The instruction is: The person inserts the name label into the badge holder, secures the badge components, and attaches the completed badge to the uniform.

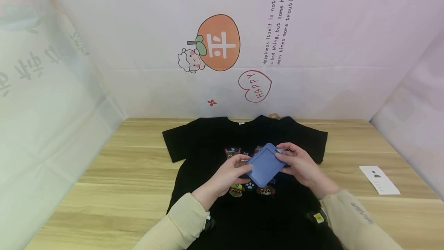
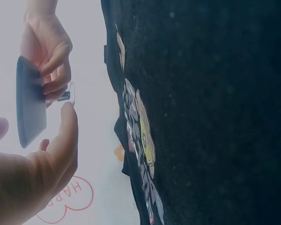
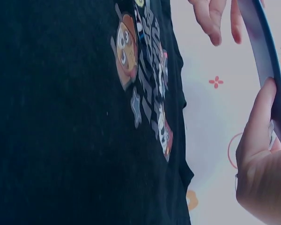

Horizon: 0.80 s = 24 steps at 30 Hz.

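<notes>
Sleeves [image 1: 184,219]: cream, nearest to me, both cut off by the bottom of the head view; the right one carries dark lettering I can't read.
Wrist gear [image 1: 318,218]: dark and mostly tucked out of sight under the forearms, a yellow patch showing on the right.
Holder [image 1: 265,167]: blue, flat, oblong, with rounded corners and a raised rim round a sunken panel; it is up in the air over the shirt [image 1: 274,219], slanted, between the two hands.
Clip [image 2: 65,96]: a small dark piece with a thin loop by the right fingertips, hard to make out.
Left hand [image 1: 230,173]: palm turned inward, fingers and thumb spread about the holder's left edge; whether they touch it I cannot tell.
Right hand [image 1: 300,165]: reaching in from the right, pinching the holder's upper corner, thumb on the front, the other fingers partly hidden behind.
Card [image 1: 379,180]: white, lying on the table [image 1: 114,173] to the right, its dark marks too small to make out.
Shirt: black, laid out with its collar away from me; hands and holder cover part of the cartoon dogs, and the hem is out of view.
Backdrop [image 1: 138,49]: pale cloth, orange fruit drawings, a red "HAPPY" heart.
</notes>
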{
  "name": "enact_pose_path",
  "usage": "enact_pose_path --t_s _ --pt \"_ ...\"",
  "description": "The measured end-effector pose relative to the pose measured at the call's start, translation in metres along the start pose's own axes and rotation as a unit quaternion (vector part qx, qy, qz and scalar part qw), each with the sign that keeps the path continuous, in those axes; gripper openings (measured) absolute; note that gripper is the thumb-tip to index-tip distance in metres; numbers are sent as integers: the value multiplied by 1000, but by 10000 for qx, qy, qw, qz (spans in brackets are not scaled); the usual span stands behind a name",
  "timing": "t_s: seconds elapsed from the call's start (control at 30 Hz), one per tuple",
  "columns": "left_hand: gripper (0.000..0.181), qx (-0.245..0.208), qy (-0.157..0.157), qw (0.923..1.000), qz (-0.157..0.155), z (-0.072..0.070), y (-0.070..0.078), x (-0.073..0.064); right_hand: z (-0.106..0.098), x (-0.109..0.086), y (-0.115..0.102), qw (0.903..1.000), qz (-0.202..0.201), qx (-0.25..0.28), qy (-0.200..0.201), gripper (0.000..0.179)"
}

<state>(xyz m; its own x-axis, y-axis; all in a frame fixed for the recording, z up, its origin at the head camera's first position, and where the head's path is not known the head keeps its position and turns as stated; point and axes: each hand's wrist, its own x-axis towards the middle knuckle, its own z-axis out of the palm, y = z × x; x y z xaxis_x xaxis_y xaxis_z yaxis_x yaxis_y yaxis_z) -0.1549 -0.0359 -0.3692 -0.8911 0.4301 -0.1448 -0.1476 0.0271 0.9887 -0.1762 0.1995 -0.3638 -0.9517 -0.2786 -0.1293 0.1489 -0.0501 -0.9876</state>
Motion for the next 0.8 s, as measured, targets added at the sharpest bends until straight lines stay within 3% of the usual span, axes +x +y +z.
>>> enact_pose_path --t_s 0.17,0.43,0.8 --pt "45 52 119 9999 -44 1 -2 1 7 1 2 9998 -31 -153 109 13" --pt "50 495 455 9976 -156 4 -3 3 19 0 4 9994 -123 -226 217 14" --pt "52 869 653 9940 -78 5 -2 -2 31 -2 3 9982 -149 -464 343 20"
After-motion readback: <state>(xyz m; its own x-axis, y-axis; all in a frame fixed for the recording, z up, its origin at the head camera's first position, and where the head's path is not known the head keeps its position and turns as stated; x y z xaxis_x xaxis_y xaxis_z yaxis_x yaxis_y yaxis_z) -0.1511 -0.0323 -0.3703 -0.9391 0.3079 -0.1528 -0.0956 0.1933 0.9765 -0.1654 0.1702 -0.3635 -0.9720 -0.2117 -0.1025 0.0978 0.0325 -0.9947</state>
